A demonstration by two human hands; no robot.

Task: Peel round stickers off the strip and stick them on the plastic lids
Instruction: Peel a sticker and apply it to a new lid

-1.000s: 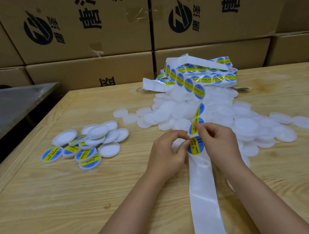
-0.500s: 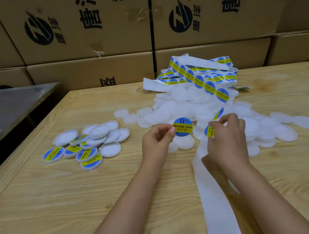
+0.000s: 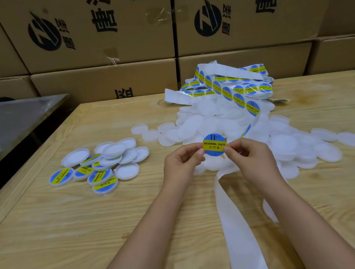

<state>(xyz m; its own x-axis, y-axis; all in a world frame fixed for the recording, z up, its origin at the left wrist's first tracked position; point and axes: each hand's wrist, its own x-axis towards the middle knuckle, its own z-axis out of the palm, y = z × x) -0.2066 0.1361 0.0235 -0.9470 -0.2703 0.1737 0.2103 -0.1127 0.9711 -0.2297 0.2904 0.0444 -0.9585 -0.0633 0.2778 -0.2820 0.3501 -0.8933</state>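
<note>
Hands: two, left (image 3: pixel 181 161), right (image 3: pixel 249 156). Loose sticker (image 3: pixel 214 145): one. Labelled lids (image 3: pixel 62 176): about six in left cluster. Plain lids (image 3: pixel 284 144): heap, too many to count. Strip (image 3: pixel 237 89): one, stickers uncountable. Boxes (image 3: pixel 96 25): at least six.

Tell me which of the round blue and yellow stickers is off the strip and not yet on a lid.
The round blue and yellow sticker pinched between the left hand and right hand; the others sit on the white backing strip or on lids.
</note>
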